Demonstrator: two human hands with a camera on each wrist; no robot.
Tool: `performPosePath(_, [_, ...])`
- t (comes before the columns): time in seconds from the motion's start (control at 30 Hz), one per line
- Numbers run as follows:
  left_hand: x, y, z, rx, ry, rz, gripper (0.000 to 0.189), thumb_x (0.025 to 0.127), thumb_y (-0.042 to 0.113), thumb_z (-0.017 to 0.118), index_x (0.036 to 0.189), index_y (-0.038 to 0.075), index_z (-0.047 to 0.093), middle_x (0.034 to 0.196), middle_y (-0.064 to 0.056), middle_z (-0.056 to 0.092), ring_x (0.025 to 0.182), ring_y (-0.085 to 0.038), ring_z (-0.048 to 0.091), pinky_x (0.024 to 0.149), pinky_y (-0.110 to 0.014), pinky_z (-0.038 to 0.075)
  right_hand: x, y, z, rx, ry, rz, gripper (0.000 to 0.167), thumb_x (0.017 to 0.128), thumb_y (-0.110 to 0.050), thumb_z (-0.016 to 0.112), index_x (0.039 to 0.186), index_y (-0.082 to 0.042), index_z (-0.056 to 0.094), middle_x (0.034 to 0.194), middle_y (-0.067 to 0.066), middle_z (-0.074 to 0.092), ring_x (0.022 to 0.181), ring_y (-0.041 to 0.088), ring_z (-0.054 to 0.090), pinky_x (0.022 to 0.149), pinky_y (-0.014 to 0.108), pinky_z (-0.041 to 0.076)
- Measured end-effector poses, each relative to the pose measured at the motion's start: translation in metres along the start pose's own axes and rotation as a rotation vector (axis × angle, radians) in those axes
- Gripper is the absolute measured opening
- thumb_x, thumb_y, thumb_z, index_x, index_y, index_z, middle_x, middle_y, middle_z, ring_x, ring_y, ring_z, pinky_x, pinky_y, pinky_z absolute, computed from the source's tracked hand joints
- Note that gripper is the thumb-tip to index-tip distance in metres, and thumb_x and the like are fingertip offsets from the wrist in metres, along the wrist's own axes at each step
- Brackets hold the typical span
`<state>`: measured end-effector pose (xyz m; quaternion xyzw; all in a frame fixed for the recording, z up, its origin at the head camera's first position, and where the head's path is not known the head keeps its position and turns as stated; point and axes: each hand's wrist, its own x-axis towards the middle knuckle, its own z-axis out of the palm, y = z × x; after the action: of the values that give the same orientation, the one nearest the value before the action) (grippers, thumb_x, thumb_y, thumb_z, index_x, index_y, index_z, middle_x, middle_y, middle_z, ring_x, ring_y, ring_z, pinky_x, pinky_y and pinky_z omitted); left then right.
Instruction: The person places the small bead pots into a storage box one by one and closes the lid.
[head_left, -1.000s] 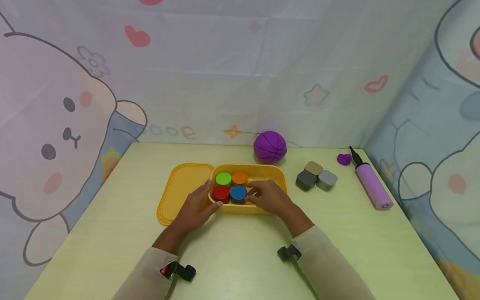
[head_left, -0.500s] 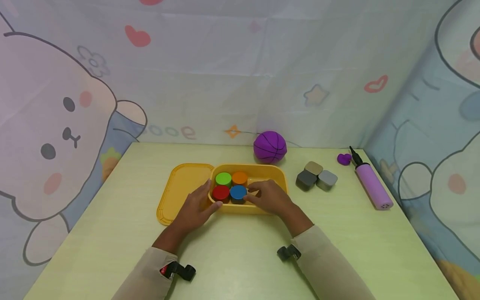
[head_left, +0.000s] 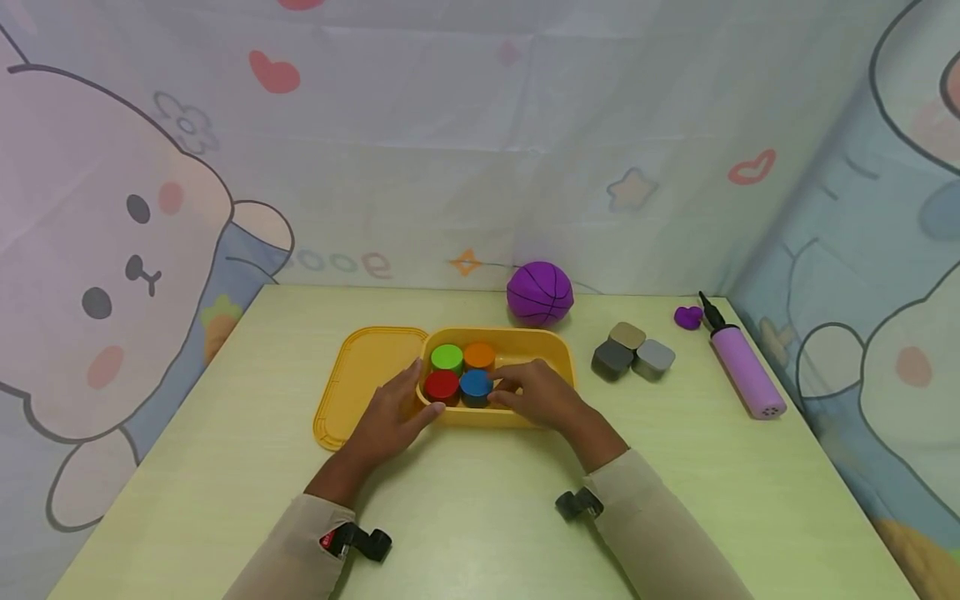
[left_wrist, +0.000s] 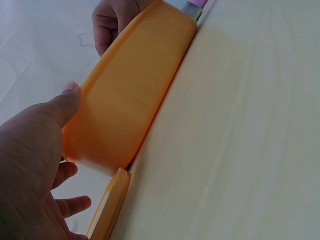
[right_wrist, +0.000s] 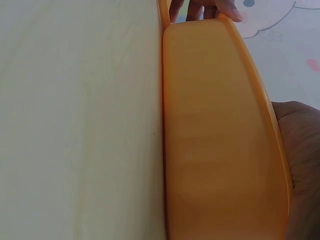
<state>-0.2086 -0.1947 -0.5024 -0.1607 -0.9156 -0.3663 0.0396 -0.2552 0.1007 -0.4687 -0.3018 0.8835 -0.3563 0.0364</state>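
Note:
A yellow box (head_left: 525, 419) sits on the table. In its left half are four-square-packed round pieces: a green one (head_left: 447, 359), an orange one (head_left: 479, 357), a red one (head_left: 442, 387) and a blue-topped cylinder (head_left: 476, 387). My left hand (head_left: 384, 425) lies against the box's left end, thumb on the front rim, fingers extended and spread along the side. My right hand (head_left: 546, 393) reaches in over the front rim. Its thumb and forefinger, bent, pinch the right side of the blue-topped cylinder. In the right wrist view the box's wall (right_wrist: 220, 125) hides those fingertips.
A flat yellow lid (head_left: 367, 367) lies left of the box, partly behind my left hand. Behind stands a purple ball (head_left: 540, 294). To the right are a dark grey block (head_left: 612, 360), a tan one (head_left: 627, 335), a light grey one (head_left: 654, 360), a purple heart-shaped piece (head_left: 687, 317) and a purple pump (head_left: 748, 372).
My right thumb and forefinger have shifted slightly left along with the blue-topped cylinder, which sits a touch closer to the red piece. My left hand and the box have stayed still.

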Motion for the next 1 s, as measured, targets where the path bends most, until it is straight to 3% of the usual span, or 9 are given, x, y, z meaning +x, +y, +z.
performPosePath(0.27, [-0.001, -0.001, 0.000, 0.003, 0.006, 0.006, 0.089, 0.106, 0.044, 0.070, 0.174, 0.006, 0.026, 0.179, -0.015, 0.032, 0.166, -0.045, 0.032, 0.128, -0.082, 0.018, 0.000, -0.002, 0.000, -0.056, 0.035, -0.022, 0.027, 0.102, -0.020, 0.079, 0.127, -0.011, 0.082, 0.098, -0.001, 0.086, 0.093, 0.018, 0.079, 0.088, 0.037, 0.066])
performPosePath(0.6, [-0.002, 0.002, -0.002, 0.004, -0.002, -0.008, 0.089, 0.106, 0.044, 0.070, 0.173, 0.005, 0.026, 0.179, -0.016, 0.032, 0.166, -0.046, 0.032, 0.129, -0.080, 0.018, 0.000, 0.001, 0.000, -0.071, 0.126, -0.071, 0.026, 0.101, -0.023, 0.081, 0.120, -0.005, 0.083, 0.090, 0.000, 0.084, 0.082, 0.014, 0.074, 0.078, 0.029, 0.064])
performPosePath(0.83, [-0.001, 0.004, -0.003, -0.009, -0.002, -0.010, 0.089, 0.106, 0.044, 0.071, 0.174, 0.007, 0.026, 0.179, -0.016, 0.033, 0.166, -0.045, 0.032, 0.129, -0.080, 0.017, -0.004, 0.001, -0.007, 0.021, 0.242, -0.118, 0.025, 0.100, -0.020, 0.080, 0.114, 0.001, 0.083, 0.085, 0.003, 0.083, 0.079, 0.017, 0.074, 0.080, 0.050, 0.067])
performPosePath(1.0, [-0.001, 0.004, -0.003, -0.010, -0.004, -0.010, 0.089, 0.106, 0.044, 0.071, 0.173, 0.006, 0.027, 0.178, -0.016, 0.033, 0.166, -0.045, 0.032, 0.130, -0.079, 0.018, -0.009, 0.005, -0.011, -0.014, 0.350, -0.156, 0.023, 0.100, -0.016, 0.080, 0.112, 0.003, 0.083, 0.088, 0.008, 0.083, 0.085, 0.026, 0.077, 0.088, 0.056, 0.065])
